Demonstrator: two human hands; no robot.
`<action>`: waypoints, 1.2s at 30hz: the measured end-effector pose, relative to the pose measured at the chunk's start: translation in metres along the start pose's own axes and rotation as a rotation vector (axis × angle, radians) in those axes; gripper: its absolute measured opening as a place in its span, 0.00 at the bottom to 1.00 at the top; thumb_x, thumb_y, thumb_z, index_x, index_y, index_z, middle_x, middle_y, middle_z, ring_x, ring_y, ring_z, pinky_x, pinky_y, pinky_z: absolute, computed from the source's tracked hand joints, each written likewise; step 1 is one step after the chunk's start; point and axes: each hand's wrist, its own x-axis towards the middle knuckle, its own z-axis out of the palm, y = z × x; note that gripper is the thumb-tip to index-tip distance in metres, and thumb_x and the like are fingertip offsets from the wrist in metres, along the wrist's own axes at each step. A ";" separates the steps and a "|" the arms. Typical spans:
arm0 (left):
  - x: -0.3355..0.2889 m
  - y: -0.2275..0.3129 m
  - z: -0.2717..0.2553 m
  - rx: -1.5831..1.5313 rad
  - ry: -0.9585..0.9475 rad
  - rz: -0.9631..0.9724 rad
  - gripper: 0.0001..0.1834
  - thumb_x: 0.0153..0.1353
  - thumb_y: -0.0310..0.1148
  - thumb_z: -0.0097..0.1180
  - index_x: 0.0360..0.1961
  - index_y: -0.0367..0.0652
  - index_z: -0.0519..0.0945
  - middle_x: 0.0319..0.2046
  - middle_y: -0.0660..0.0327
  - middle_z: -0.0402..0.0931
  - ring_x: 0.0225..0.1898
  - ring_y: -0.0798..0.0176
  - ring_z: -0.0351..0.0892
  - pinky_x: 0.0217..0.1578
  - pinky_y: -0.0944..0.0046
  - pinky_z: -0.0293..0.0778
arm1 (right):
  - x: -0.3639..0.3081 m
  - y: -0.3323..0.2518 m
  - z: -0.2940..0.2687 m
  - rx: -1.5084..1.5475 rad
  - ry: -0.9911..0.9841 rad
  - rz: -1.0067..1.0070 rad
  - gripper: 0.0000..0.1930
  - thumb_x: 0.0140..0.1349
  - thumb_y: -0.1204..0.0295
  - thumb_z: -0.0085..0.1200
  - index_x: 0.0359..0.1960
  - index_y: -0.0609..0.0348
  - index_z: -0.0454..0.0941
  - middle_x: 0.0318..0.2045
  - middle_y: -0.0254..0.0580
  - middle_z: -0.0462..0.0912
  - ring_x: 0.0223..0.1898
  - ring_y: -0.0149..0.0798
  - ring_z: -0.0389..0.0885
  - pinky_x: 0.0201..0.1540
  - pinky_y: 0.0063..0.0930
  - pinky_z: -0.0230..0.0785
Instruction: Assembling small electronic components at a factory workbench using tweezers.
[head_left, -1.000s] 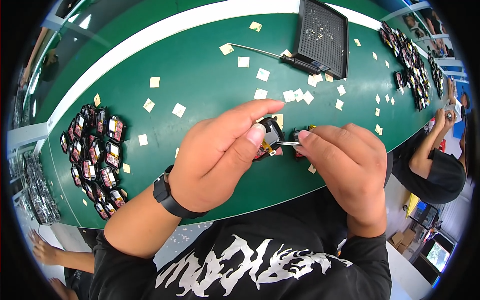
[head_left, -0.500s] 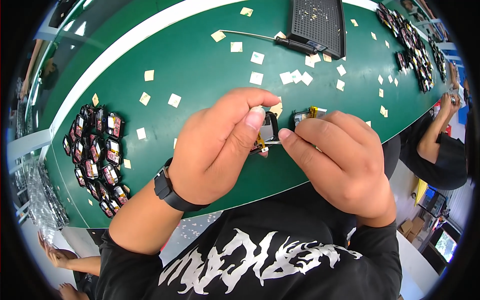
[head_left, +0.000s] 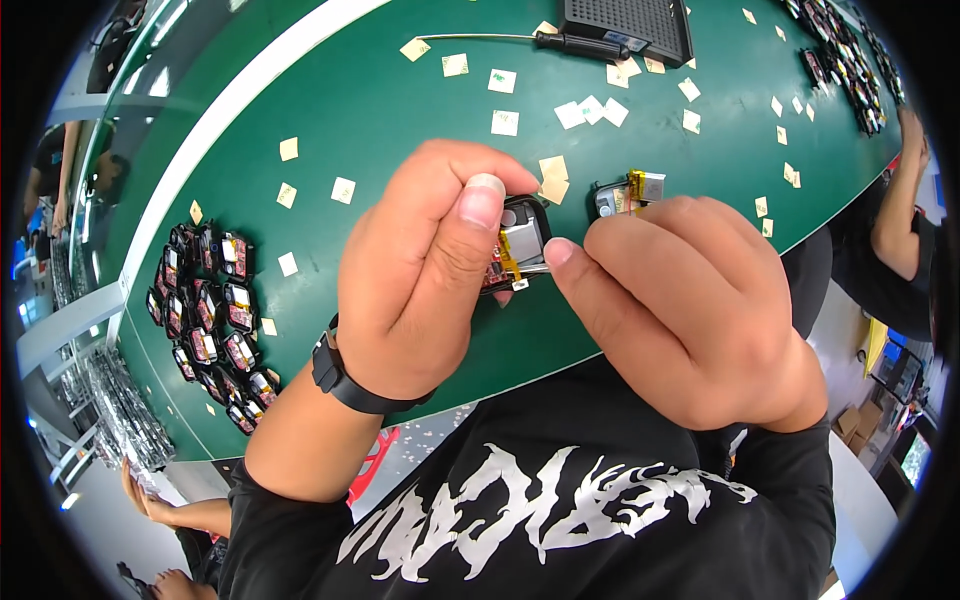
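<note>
My left hand (head_left: 420, 270) is closed around a small black electronic casing (head_left: 541, 215), its thumb across the near side. Inside the casing sit a silver battery (head_left: 523, 243) with yellow tape and part of a red circuit board (head_left: 494, 272). My right hand (head_left: 690, 300) is pinched on slim metal tweezers (head_left: 535, 269), mostly hidden by the fingers; their tip reaches the casing's lower edge. Just beyond the right hand's fingers, a second open casing (head_left: 608, 198) with a yellow-taped battery (head_left: 648, 186) lies on the table.
Several open casings (head_left: 205, 305) stand clustered at the left, more (head_left: 840, 60) at the far right. A black perforated tray (head_left: 640, 25) and a screwdriver (head_left: 575, 44) lie at the back. Small paper squares (head_left: 505, 123) dot the green table (head_left: 400, 110). Other people's arms (head_left: 910, 165) show at both sides.
The view has shifted, so the tray sits higher in the picture. My left hand has tilted the casing, and more of its silver battery shows. Both hands keep their grips.
</note>
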 end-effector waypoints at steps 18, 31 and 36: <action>0.000 0.005 -0.012 -0.280 -0.147 -0.135 0.19 0.79 0.41 0.40 0.53 0.36 0.76 0.36 0.62 0.78 0.27 0.75 0.72 0.27 0.75 0.67 | -0.008 0.011 0.014 0.200 0.152 0.048 0.17 0.43 0.83 0.64 0.39 0.72 0.85 0.32 0.45 0.79 0.24 0.37 0.73 0.23 0.28 0.64; 0.001 0.011 -0.007 -0.583 -0.233 -0.238 0.31 0.57 0.36 0.50 0.62 0.34 0.70 0.35 0.56 0.77 0.26 0.71 0.72 0.27 0.72 0.67 | -0.007 0.007 0.005 0.219 0.208 0.131 0.17 0.44 0.84 0.65 0.39 0.70 0.86 0.32 0.44 0.79 0.24 0.37 0.73 0.22 0.27 0.61; 0.000 0.007 -0.012 -0.603 -0.232 -0.285 0.39 0.52 0.44 0.61 0.60 0.28 0.66 0.50 0.48 0.72 0.33 0.60 0.76 0.27 0.67 0.72 | -0.008 0.006 0.004 0.218 0.188 0.130 0.17 0.44 0.84 0.65 0.40 0.71 0.86 0.31 0.44 0.79 0.23 0.36 0.72 0.22 0.27 0.61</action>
